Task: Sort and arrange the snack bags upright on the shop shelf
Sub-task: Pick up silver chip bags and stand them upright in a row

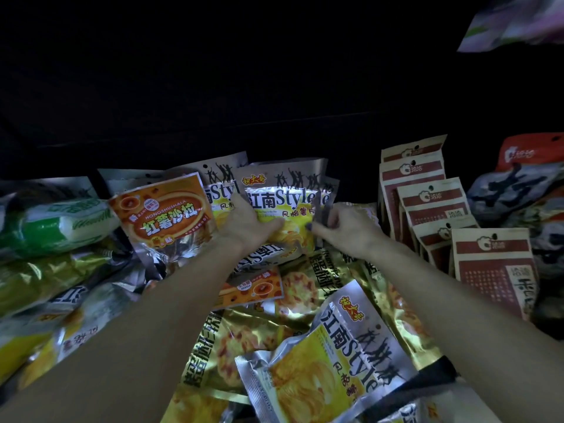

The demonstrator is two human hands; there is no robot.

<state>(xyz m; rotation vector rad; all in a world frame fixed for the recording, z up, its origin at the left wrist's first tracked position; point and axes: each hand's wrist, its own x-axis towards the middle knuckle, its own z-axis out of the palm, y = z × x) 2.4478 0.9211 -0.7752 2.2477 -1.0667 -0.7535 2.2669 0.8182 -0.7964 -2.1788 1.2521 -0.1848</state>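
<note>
Left hand grips the lower left of an upright silver-and-yellow chip bag at frame centre; right hand pinches its right edge. Step in hand, judged: standing this bag in its row. Next move calls for lifting the flat chip bag lying lower centre. Brown bags stand right.

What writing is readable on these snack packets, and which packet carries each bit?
"江南Style": silver-yellow chip bag held upright by left hand and right hand.
"江南Style": flat chip bag in front.
"HONGSHUSHALA", "红薯沙拉": orange bag.
Red-brown packets: print too blurred to read.
</note>
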